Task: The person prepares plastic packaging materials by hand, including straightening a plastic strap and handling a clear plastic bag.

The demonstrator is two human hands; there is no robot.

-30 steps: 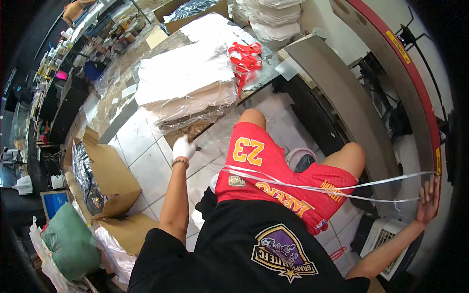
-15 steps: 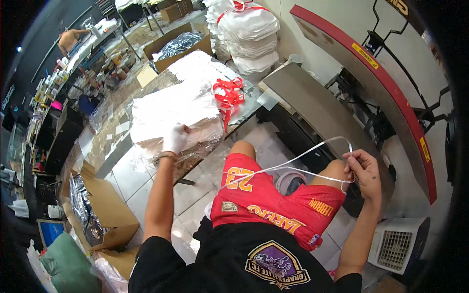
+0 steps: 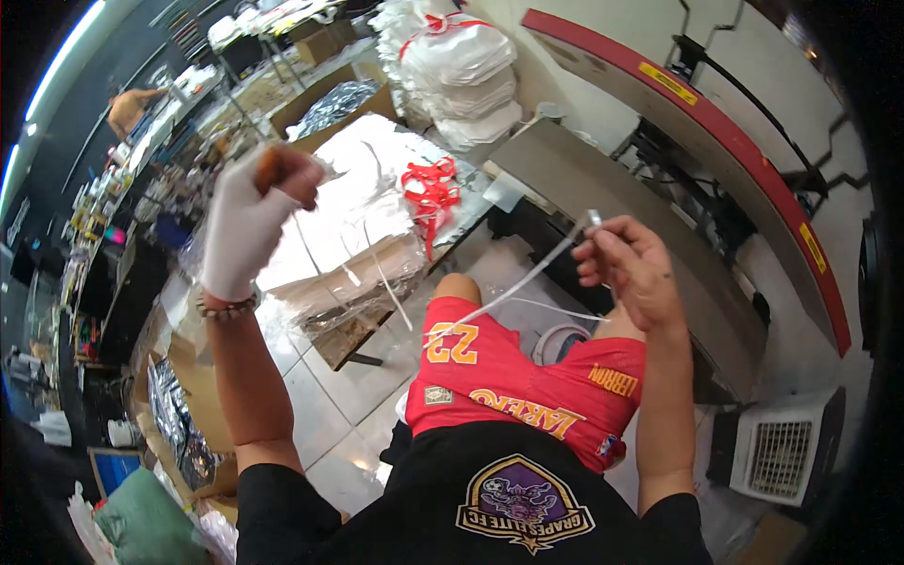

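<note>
Left hand is raised and closed in a fist, wrapped in a white glove or cloth, beaded bracelet at the wrist. It's motion-blurred, so I cannot tell what the fist grips. Thin white strands show just below and right of it, over the table.

Right hand is up at chest height, fingers pinched tight on the end of a white plastic strap. The strap runs from that pinch down and left to the person's lap, ending at the red shorts near the left knee. A second thinner run of it crosses just under the hand.

Table sits ahead-left of the knees. A stack of clear-bagged white goods covers most of it, reaching the near edge. A bundle of red straps lies at the table's right edge, touching the stack.

Right of the table: a grey flat platen with a red-trimmed press arm above it (heat press, by the look). Tied white bundles are piled beyond the table's far right corner.
</note>
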